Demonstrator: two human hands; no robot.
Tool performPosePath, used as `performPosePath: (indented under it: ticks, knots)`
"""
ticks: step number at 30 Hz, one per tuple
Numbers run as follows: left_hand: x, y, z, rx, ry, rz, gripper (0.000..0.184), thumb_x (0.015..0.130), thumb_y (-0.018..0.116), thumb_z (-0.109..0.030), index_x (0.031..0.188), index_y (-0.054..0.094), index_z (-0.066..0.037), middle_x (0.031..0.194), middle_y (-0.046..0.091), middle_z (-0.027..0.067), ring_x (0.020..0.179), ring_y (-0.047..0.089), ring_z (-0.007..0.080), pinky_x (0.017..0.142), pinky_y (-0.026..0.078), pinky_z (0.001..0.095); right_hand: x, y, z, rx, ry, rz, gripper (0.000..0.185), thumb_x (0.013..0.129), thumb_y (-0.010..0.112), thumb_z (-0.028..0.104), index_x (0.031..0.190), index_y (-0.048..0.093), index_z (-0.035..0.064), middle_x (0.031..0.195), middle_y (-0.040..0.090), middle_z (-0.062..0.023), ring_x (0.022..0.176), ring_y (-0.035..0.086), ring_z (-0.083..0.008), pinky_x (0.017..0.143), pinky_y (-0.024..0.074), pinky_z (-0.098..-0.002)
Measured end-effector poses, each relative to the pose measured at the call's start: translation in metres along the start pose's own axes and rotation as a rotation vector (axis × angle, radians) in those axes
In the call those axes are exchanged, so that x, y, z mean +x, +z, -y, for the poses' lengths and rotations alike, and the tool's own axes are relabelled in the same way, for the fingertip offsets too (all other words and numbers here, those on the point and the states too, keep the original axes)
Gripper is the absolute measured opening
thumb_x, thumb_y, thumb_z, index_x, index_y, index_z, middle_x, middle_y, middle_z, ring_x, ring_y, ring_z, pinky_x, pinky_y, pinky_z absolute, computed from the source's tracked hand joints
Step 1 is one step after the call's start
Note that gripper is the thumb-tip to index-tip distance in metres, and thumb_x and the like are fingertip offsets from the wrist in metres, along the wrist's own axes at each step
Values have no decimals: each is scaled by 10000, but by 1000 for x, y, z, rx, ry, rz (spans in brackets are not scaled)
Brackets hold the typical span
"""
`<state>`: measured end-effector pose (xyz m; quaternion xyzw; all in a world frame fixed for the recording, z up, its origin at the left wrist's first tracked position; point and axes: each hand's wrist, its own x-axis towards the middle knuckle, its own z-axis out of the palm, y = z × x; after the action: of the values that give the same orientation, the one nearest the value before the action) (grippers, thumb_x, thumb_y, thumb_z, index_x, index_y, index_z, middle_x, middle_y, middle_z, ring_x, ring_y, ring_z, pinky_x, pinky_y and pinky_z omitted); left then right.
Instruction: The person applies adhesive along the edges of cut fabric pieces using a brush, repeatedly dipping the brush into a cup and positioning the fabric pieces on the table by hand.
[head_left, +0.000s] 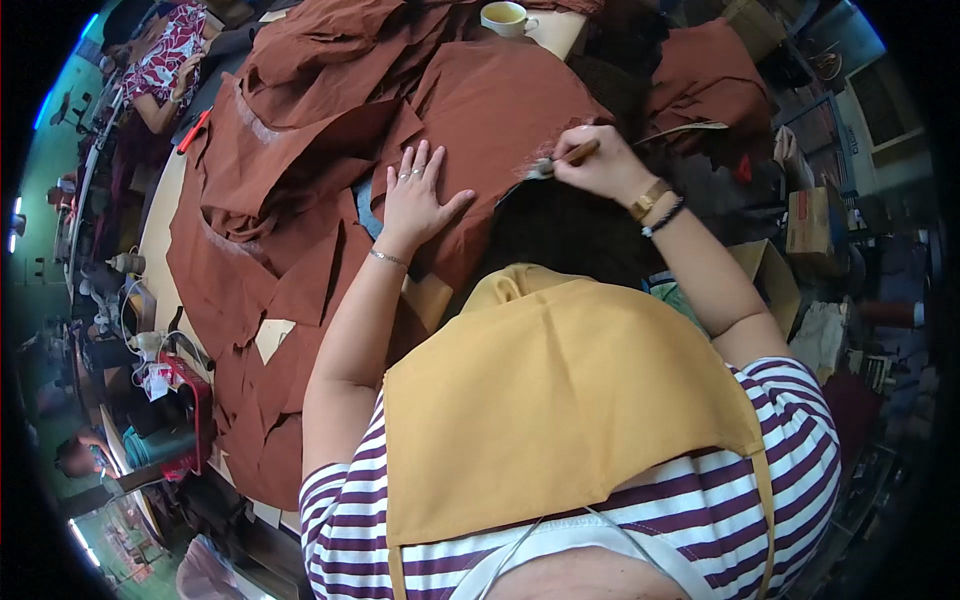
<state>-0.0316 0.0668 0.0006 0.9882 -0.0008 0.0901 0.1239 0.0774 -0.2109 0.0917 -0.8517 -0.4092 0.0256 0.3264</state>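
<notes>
My left hand (418,205) lies flat with fingers spread on a reddish-brown sheet (495,105), which looks like leather or cloth. In my right hand (612,168) is a brush (577,153) with a wooden handle. Its pale bristles touch the sheet's right edge, where a whitish smear shows. Black material hangs below that edge. Beyond the sheet stands a white cup (508,20) with something yellowish inside.
More reddish-brown pieces (270,190) are heaped across the table on the left. A red-handled tool (194,131) lies near the far left edge. Cardboard boxes (812,222) stand at the right. Another person (165,65) is at the upper left.
</notes>
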Motion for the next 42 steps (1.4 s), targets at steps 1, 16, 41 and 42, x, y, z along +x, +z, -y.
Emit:
performPosePath:
  ticks: [1, 16, 41, 42]
  knots:
    - [1, 1, 0, 0, 0, -7, 866, 831, 540, -680, 1476, 366, -128, 1559, 279, 142, 1451, 220, 329, 1144, 183, 561, 0, -14, 1, -137, 90, 59, 66, 765, 677, 80, 804, 661, 28, 757, 663, -106, 725, 659, -195, 679, 513, -288]
    - [9, 10, 1, -3, 25, -31, 896, 822, 507, -715, 1471, 368, -113, 1548, 294, 165, 1453, 214, 336, 1158, 156, 541, 10, 30, 44, 237, -151, -2, 102, 724, 699, 109, 777, 644, 41, 768, 662, -127, 714, 657, -300, 657, 519, -352]
    - [48, 12, 18, -19, 223, 19, 874, 815, 505, -729, 1470, 374, -166, 1550, 302, 124, 1449, 227, 322, 1160, 176, 544, -5, 21, 36, 136, -338, 205, 115, 750, 695, 71, 848, 639, 45, 813, 639, -129, 771, 643, -313, 675, 518, -362]
    - [49, 13, 18, -20, 232, 22, 872, 817, 502, -730, 1470, 374, -166, 1550, 302, 124, 1449, 227, 322, 1158, 179, 546, -5, 14, 34, 81, -318, 238, 117, 751, 694, 68, 851, 639, 45, 812, 639, -128, 772, 644, -314, 677, 519, -362]
